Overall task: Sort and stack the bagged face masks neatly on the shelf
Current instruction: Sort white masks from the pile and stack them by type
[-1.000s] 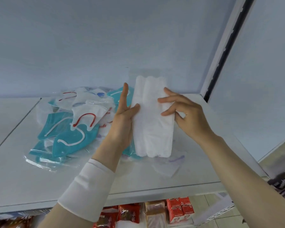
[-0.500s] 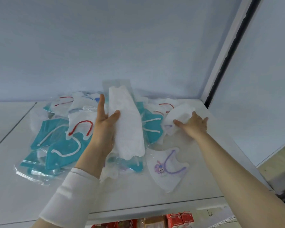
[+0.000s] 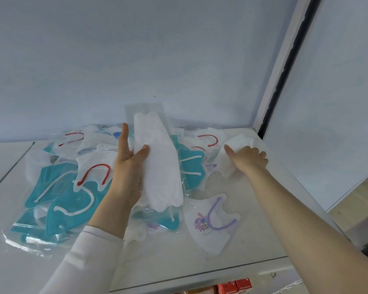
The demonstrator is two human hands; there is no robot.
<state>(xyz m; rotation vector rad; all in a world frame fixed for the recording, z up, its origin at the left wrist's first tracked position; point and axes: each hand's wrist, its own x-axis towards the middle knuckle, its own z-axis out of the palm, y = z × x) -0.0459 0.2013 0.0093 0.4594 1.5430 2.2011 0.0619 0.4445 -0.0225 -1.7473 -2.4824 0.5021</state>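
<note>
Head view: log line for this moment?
phase: sorting | left hand: holds white mask stack | right hand: grips loose white mask, shelf rear-right | teal masks: unsorted pile

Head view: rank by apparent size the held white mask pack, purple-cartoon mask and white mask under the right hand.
white mask pack
purple-cartoon mask
right-hand white mask, partly hidden by the right hand, so unsure

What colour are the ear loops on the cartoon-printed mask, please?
Purple ear loops, shown best in the head view.
</note>
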